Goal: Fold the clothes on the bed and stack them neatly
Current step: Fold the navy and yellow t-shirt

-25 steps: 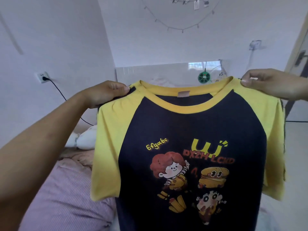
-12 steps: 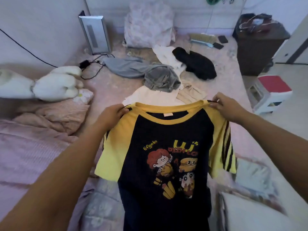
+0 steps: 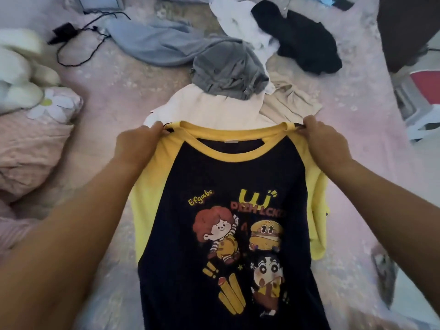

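A navy T-shirt point(image 3: 228, 177) with yellow sleeves, a yellow collar and cartoon prints hangs front-up over the pink bed point(image 3: 114, 101). My left hand point(image 3: 140, 144) pinches its left shoulder seam. My right hand point(image 3: 321, 141) pinches the right shoulder seam. Its lower hem runs out of the bottom of the view. Beyond it lie unfolded clothes: a cream garment point(image 3: 209, 110), a dark grey one point(image 3: 226, 70), a blue-grey one point(image 3: 157, 44), a white one point(image 3: 238, 20), a black one point(image 3: 307, 41) and a beige one point(image 3: 290, 98).
A pink pillow point(image 3: 31, 139) and a white plush toy point(image 3: 16, 72) sit at the left. A black charger and cable point(image 3: 73, 36) lie at the far left of the bed. A dark cabinet point(image 3: 409, 27) and a red-topped stool point(image 3: 421, 101) stand off the right edge.
My view has dropped from the wall to the bed. Both hands have brought the shirt down from in front of my face and it now hangs lower over the bed.
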Demonstrator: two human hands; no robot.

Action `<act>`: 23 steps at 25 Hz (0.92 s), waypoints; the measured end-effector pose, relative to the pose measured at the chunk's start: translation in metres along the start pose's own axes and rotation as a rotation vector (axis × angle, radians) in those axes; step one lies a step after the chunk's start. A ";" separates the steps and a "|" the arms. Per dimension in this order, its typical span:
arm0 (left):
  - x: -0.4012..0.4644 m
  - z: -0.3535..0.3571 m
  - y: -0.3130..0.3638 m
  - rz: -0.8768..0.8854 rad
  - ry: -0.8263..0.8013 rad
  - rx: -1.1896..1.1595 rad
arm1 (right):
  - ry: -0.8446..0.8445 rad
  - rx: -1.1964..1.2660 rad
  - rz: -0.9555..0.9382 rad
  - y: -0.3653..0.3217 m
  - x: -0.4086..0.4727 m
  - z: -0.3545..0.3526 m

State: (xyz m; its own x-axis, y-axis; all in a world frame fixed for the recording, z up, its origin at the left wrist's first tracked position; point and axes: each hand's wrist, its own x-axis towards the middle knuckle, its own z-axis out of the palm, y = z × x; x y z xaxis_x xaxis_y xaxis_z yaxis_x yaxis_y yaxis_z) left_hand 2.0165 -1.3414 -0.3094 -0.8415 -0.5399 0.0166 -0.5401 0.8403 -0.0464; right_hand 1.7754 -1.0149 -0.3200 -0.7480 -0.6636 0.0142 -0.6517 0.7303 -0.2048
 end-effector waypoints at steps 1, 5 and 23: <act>0.021 0.011 -0.005 0.025 0.018 0.035 | 0.001 -0.069 -0.038 0.002 0.021 0.011; 0.076 0.075 -0.014 0.047 -0.079 0.231 | 0.003 -0.198 -0.065 0.002 0.081 0.067; -0.089 0.250 0.130 0.267 -0.118 -0.205 | -0.321 -0.063 -0.188 0.008 -0.039 0.231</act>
State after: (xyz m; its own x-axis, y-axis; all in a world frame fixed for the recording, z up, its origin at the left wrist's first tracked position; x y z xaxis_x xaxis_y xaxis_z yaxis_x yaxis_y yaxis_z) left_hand 2.0237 -1.1963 -0.5662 -0.9528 -0.2915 -0.0853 -0.3021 0.9384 0.1680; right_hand 1.8285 -1.0205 -0.5483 -0.5432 -0.7970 -0.2640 -0.7882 0.5924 -0.1667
